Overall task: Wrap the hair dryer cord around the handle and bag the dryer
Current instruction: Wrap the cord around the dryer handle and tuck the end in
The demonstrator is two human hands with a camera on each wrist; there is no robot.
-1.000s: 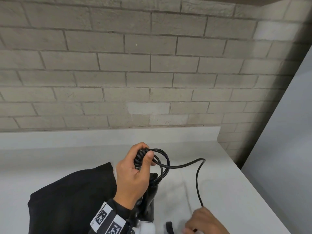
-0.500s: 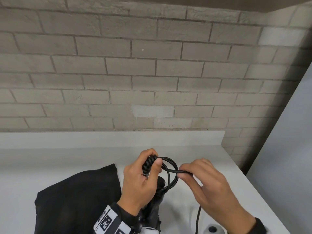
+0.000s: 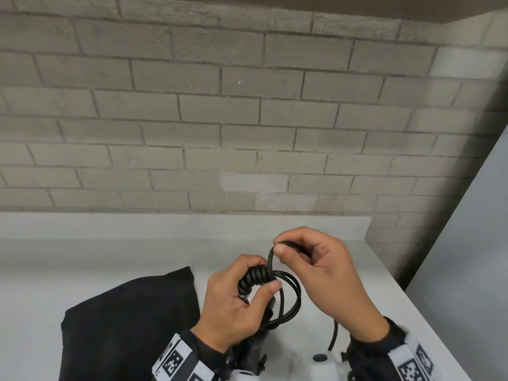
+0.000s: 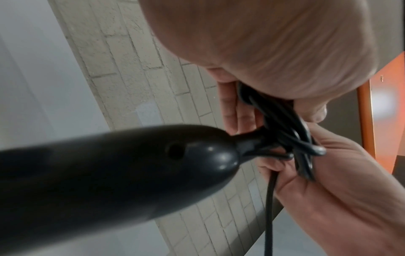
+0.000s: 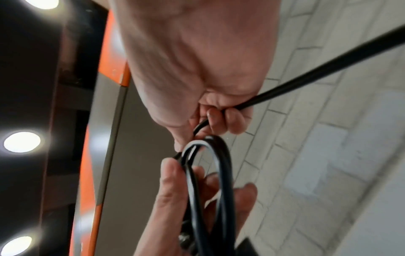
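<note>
Several loops of the black cord (image 3: 288, 295) hung bunched at the end of the hair dryer's handle (image 4: 114, 173), and my left hand (image 3: 233, 306) had them in its grip: fingers curled round the ribbed strain relief (image 3: 254, 277), thumb pressed over the loops to pin them there. In the left wrist view the handle ran dark and blurred toward the camera, narrowing to the neck where the cord left it. The dryer's body stayed hidden below my left wrist in the head view, so I could not tell how it lay.

Just above and to the right, my right hand (image 3: 321, 273) pinched a stretch of the cord between thumb and forefinger, the other fingers curled in beside them. From that pinch the cord arched down to the coils, and its loose tail dropped behind my right wrist toward the counter (image 3: 357, 298).

The black bag (image 3: 129, 320) lay flat on the counter, just beside my left hand on its left. A pale brick wall (image 3: 220, 119) rose behind the counter.

Half a second earlier my right hand had held the cord level with the coils, out to their right; now it was raised above them, with the strand lifted over. A full second earlier that hand had been down at the counter's near edge, the cord trailing slack across the surface.
</note>
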